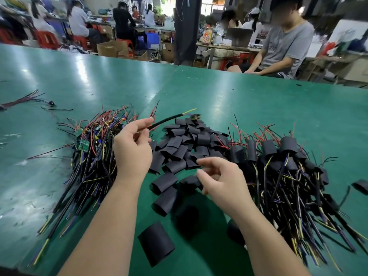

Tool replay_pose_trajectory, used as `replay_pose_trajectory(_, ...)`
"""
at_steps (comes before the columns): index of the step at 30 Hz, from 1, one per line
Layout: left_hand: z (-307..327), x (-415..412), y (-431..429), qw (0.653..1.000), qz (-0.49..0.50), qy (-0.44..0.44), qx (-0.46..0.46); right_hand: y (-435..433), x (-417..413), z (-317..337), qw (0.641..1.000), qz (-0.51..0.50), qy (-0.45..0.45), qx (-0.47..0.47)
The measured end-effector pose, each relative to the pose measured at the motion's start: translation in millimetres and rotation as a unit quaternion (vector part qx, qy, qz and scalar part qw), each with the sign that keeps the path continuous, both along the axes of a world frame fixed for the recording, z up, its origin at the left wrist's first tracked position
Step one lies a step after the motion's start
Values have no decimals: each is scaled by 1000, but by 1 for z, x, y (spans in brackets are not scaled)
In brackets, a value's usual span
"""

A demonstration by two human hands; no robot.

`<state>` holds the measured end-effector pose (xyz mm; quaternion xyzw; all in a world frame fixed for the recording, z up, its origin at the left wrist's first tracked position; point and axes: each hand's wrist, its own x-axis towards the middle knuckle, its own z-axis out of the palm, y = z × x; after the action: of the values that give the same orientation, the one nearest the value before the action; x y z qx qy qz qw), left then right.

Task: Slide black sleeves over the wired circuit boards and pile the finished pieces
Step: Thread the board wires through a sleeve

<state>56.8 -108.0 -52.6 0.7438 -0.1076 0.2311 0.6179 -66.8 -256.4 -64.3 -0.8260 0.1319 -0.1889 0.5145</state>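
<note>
Black sleeves (185, 144) are lying in a loose heap at the centre of the frame on the green table (239, 96), with several more scattered toward the lower centre, including one single sleeve (156, 244) lying apart near the bottom edge. Wired circuit boards (93, 148) without sleeves are lying in a tangled pile at centre left. Finished pieces (288, 166), boards already covered in black, are lying piled at centre right, with their wires trailing toward the lower right.

Left hand (133, 148) is pinching a black cable (171, 118) between thumb and fingers above the left pile; the cable is pointing toward the upper right, and its far end is blurred. Right hand (221, 182) is hovering over the near edge of the sleeve heap with fingers loosely curled, thumb and index finger apart, gripping nothing. One sleeve is lying just beside its thumb; contact cannot be determined.

A seated person in a grey shirt (286, 42) is sitting beyond the table at upper right.
</note>
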Motion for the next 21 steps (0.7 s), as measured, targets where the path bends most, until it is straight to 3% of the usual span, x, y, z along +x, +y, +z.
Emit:
replay_pose_trajectory(1, 2, -1, -2, 999, -35, 5, -34, 3, 2, 5, 990, 24, -15, 138)
replay_pose_trajectory(3, 3, -3, -5, 993, -85, 18, -75, 1, 4, 12, 926, 59, -57, 368)
replay_pose_trajectory(6, 2, -4, -6, 987, -130, 36, -92, -7, 3, 24, 850, 71, -114, 509)
replay_pose_trajectory(9, 3, -4, -6, 978, -182, 57, -81, -14, 2, 29, 823, 73, -176, 535)
replay_pose_trajectory(15, 1, -11, -7, 974, -209, 43, 76, -20, 2, 31, 824, 5, -225, 519)
replay_pose_trajectory(21, -1, -16, -11, 955, -175, 44, 235, -24, 0, 28, 837, 22, -231, 496)
